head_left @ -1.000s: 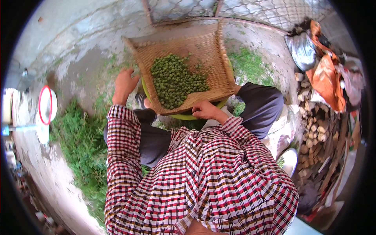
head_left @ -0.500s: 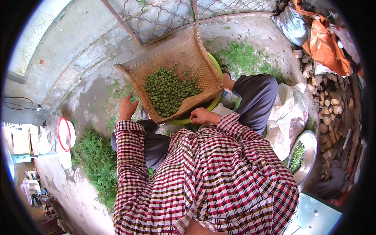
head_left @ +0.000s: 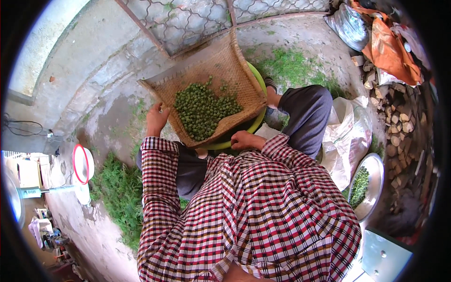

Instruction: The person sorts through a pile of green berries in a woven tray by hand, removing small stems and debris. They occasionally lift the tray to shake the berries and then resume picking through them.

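Observation:
A square, tan woven tray [head_left: 202, 63] lies tilted across a yellow-green basin [head_left: 257, 77]. A heap of small round green pods [head_left: 199, 113] fills its near part, with a few scattered farther up. At the tray's left edge is my left hand [head_left: 157, 118], its thumb apart from the fingers; whether it touches the weave is unclear. My right hand [head_left: 248, 140] is curled at the basin's near rim, below the tray's near edge. Its fingers point down and left, and what they hold, if anything, is hidden.
Green plants [head_left: 115, 195] lie on the left, near a red-rimmed white basin [head_left: 87, 164]. On the right are a white sack [head_left: 350, 136], a metal bowl [head_left: 376, 181] of green pods, and stacked firewood [head_left: 397, 131]. A metal lattice [head_left: 188, 23] stands beyond the tray.
My left hand has moved up and right to the tray's left edge. The tray, the pods and my right hand stay nearly as they were.

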`<state>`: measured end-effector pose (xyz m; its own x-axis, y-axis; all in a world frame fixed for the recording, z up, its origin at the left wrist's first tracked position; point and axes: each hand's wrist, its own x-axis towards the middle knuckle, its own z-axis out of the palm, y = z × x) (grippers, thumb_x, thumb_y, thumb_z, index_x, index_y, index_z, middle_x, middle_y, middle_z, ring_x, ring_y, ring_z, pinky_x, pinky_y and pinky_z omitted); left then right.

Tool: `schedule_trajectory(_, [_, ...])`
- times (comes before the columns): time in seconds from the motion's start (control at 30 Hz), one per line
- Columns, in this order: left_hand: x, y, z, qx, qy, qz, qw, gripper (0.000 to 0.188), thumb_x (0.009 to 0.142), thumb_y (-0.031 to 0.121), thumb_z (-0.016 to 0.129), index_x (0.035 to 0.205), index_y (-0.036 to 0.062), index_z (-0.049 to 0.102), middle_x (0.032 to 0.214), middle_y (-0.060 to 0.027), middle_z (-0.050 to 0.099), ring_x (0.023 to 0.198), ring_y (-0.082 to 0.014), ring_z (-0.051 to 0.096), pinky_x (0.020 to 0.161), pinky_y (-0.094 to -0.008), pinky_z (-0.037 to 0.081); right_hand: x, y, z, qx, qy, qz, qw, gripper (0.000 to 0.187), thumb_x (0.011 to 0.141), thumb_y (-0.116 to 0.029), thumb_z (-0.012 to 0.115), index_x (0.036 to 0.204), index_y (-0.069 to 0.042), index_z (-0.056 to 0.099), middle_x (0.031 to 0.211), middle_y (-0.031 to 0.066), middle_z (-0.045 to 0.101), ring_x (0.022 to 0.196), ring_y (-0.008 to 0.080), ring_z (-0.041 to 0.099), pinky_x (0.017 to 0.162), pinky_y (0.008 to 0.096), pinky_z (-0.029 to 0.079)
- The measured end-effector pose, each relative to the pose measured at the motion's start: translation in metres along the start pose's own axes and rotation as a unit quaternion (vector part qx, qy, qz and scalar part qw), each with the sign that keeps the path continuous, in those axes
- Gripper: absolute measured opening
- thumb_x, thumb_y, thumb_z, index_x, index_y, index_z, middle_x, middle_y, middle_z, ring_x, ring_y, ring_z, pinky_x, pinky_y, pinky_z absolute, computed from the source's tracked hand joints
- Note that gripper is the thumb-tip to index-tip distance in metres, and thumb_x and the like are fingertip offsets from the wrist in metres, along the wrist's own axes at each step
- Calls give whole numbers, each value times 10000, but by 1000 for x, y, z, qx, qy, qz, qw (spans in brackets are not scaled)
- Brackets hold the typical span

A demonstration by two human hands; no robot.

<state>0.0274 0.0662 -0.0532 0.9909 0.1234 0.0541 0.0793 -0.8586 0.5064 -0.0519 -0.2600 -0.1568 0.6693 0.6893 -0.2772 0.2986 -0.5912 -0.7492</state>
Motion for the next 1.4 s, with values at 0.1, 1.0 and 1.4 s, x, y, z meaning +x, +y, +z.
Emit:
schedule_trajectory(0.1, [6,17,-2,-39,13,-3,999,502,735,299,629,1128,-4,552,1052,-218,592,967,-321,582,830,-381,458,-7,3,1,0,0,9,1000,263,663,-259,610,797,-43,677,768,158,630,724,299,608,660,387,475])
schedule_trajectory(1.0, [13,3,-3,-371,-37,-123,920,444,816,224,599,1156,-45,502,952,-154,621,829,-224,614,664,-305,502,2,15,10,-1,-19,1,1000,253,694,-245,624,823,-28,650,778,154,627,730,286,609,648,369,472])
schedule_trajectory(1.4, [34,5,-72,-797,56,-109,591,307,855,270,575,1016,11,540,959,-114,598,800,-205,586,691,-326,490,32,-39,-67,76,17,40,996,304,778,-184,596,974,47,577,810,102,619,707,161,585,650,300,476])
